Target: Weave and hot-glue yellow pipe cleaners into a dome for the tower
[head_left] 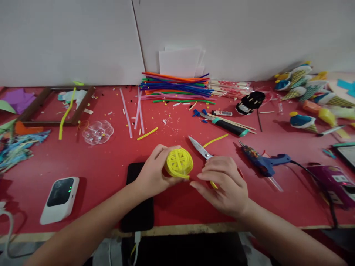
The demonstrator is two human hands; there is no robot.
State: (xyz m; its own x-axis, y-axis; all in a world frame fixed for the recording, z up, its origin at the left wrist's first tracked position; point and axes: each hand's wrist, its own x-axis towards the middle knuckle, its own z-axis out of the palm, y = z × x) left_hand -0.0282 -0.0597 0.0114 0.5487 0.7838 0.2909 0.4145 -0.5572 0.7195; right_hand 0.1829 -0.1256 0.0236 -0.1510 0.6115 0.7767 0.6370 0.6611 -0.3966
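My left hand point(152, 173) is closed round a yellow wheel point(179, 163) made of coiled straws with crossing spokes, held just above the red table point(111, 162). My right hand point(224, 183) sits beside it, fingers curled over a short yellow straw piece point(213, 184) next to the wheel's lower edge. A pair of scissors point(200, 147) lies right behind my right hand, blades pointing away to the left. A longer yellow straw piece point(215, 140) lies past the scissors.
A blue glue gun point(263, 160) with its cable lies to the right. A black phone point(138, 207) lies under my left wrist, a white device point(59, 199) at the left. Coloured straws point(177, 88), chopsticks point(230, 88), a clear plastic flower point(97, 132) and paper birds point(302, 88) fill the back.
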